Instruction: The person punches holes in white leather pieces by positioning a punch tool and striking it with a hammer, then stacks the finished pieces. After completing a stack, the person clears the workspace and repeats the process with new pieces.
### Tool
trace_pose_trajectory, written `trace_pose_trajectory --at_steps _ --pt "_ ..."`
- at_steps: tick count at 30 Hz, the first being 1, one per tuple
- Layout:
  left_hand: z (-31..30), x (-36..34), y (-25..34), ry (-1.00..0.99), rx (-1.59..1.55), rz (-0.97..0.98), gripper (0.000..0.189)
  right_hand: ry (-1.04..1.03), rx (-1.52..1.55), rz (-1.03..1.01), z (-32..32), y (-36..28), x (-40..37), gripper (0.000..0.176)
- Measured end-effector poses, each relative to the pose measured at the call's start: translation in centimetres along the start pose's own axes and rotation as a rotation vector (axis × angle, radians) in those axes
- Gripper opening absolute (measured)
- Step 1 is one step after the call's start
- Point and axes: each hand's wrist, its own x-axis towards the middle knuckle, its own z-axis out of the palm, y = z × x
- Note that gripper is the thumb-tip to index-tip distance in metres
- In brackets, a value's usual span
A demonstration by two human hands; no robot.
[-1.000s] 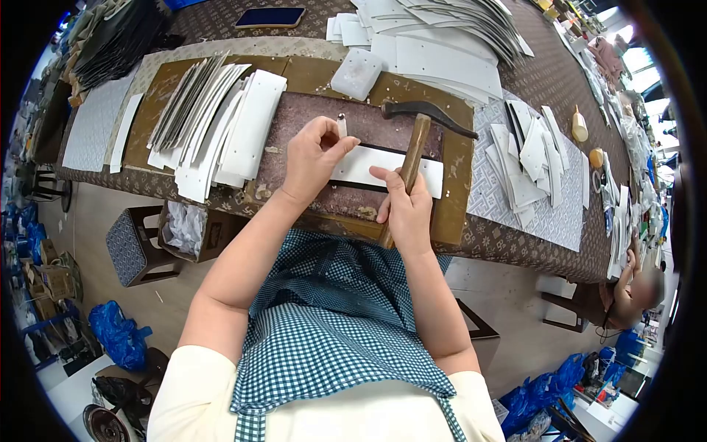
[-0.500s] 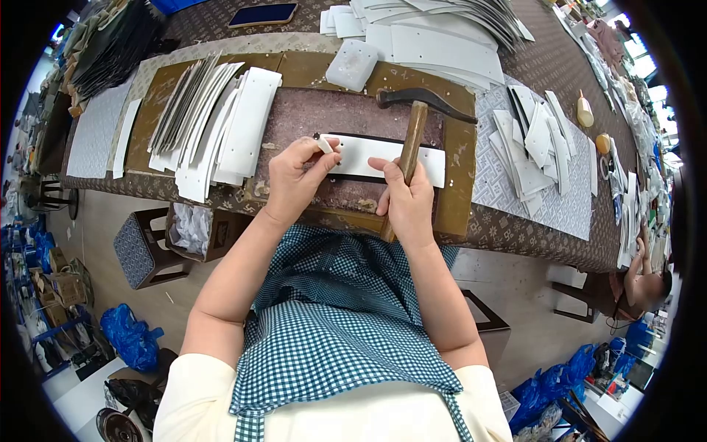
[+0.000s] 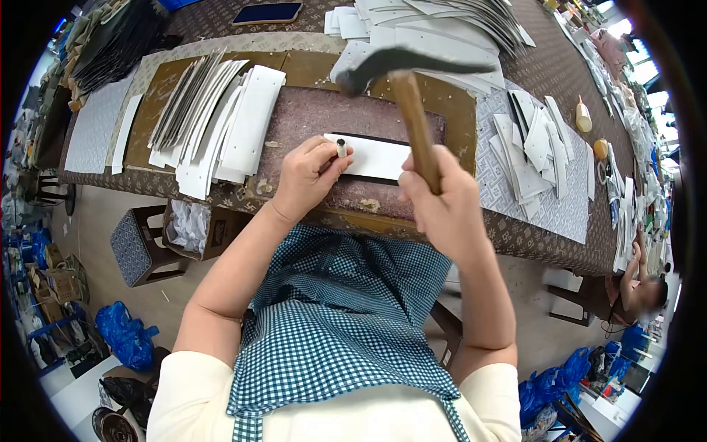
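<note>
My left hand [image 3: 308, 175] pinches a small white punch [image 3: 341, 147] with a dark top, standing upright over the left end of a white strip [image 3: 379, 159]. The strip lies on a dark-edged piece on the worn reddish board [image 3: 302, 118]. My right hand [image 3: 448, 202] is wrapped round the wooden handle of a hammer [image 3: 416, 121]. Its dark curved head is raised above the board, slightly blurred, overlapping a white block behind it.
Stacked white strips [image 3: 254, 121] stand left of the board. Loose white pieces [image 3: 541, 144] lie on patterned paper to the right. A phone [image 3: 266, 13], more white sheets [image 3: 442, 37] and a bottle [image 3: 583, 116] are farther back. A person [image 3: 639, 291] sits at far right.
My right hand has lifted the hammer off the board and moved to the right. My left hand has shifted slightly right, and the punch in it has turned from tilted to upright.
</note>
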Motion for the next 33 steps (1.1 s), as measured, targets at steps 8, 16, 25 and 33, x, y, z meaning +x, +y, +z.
trace_pose_trajectory --at_steps 8,16,25,33 --pt "0.2 -0.1 -0.4 -0.004 0.046 0.039 0.012 0.029 -0.252 -0.425 -1.8 -4.1 -1.9 0.024" --pt "0.3 -0.1 -1.2 0.008 0.043 0.072 0.012 0.012 -0.136 -0.076 -2.7 -8.2 -3.2 0.016" --pt "0.2 0.0 -0.6 0.035 0.053 0.082 0.011 -0.18 -0.623 -0.042 -1.6 -3.0 -2.4 0.018" --pt "-1.1 0.1 0.3 -0.02 0.046 0.047 0.01 0.154 0.228 0.174 -0.9 2.8 -4.1 0.009"
